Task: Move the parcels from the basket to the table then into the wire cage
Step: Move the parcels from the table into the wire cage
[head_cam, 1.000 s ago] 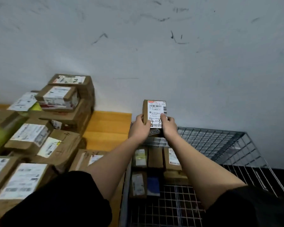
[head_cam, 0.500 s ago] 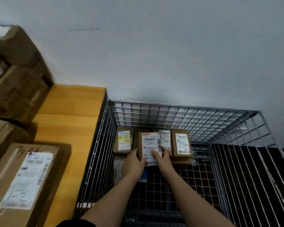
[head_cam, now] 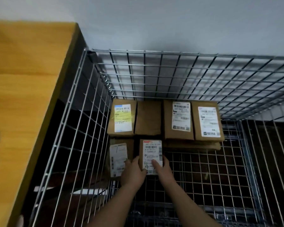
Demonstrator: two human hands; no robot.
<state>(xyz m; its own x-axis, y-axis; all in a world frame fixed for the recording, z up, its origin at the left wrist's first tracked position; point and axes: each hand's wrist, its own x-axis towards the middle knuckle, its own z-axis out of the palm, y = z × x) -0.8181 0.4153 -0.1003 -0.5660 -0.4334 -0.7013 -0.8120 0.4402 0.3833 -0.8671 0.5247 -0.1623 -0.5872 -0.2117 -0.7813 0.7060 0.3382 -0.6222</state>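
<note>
Both hands hold the small parcel (head_cam: 151,156) low in the wire cage (head_cam: 170,74), left hand (head_cam: 133,174) and right hand (head_cam: 165,172) with fingers (head_cam: 154,163) curled round its near end; its long axis points away, toward the back row

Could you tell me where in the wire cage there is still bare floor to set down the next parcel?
The cage floor is bare right of the held parcel, in front of the two labelled boxes, out to the right wall. The back-left corner is crowded: boxes fill the back row, and both hands work there.
</note>
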